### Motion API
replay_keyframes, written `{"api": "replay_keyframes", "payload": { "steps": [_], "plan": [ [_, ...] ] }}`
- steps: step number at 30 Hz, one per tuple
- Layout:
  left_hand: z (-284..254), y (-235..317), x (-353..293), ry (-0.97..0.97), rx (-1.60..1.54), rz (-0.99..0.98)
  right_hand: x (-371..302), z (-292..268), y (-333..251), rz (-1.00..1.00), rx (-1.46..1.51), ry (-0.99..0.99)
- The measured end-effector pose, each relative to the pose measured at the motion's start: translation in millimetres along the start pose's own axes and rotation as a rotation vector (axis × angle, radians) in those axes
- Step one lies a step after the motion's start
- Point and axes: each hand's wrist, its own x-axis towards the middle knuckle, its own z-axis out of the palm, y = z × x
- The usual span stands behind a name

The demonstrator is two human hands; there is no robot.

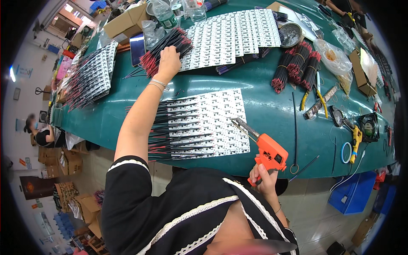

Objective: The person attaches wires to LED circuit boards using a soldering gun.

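Observation:
My right hand [264, 178] is wrapped round the handle of an orange-red soldering gun [272, 153]. Its metal tip points left, over the right part of a white circuit board panel [225, 127] on the near side of the table. Rows of black and red wires [182, 131] cover the panel's left half and stick out past its edge. Farther off, my left hand [169, 61] rests on a loose heap of black wires with red ends [182, 40]. Its fingers are bent and closed on wires there; the fingertips are partly hidden.
More white panels [233, 36] lie overlapped behind, and wired panels [91, 78] are stacked at left. Tied wire bundles [297, 63], a round bowl [291, 34], yellow-handled pliers [321, 102], a yellow tool [356, 140] and a small fan [368, 126] lie right. Bottles [163, 15] stand behind.

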Motion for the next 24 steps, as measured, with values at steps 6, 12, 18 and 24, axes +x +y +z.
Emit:
{"api": "replay_keyframes", "payload": {
  "steps": [6,12,18,24],
  "plan": [
    [-56,2,13,0.202,-0.536,-0.315,-1,2,0,0.009,-0.045,0.008],
    [-68,-3,-12,0.392,-0.666,-0.299,0,2,-1,0.01,-0.042,-0.011],
    [-57,-5,-15,0.387,-0.808,-0.299,0,4,0,0.005,-0.07,-0.009],
    [-90,4,8,0.55,-0.946,-0.258,-2,3,3,-0.029,-0.084,-0.008]
  ]
}}
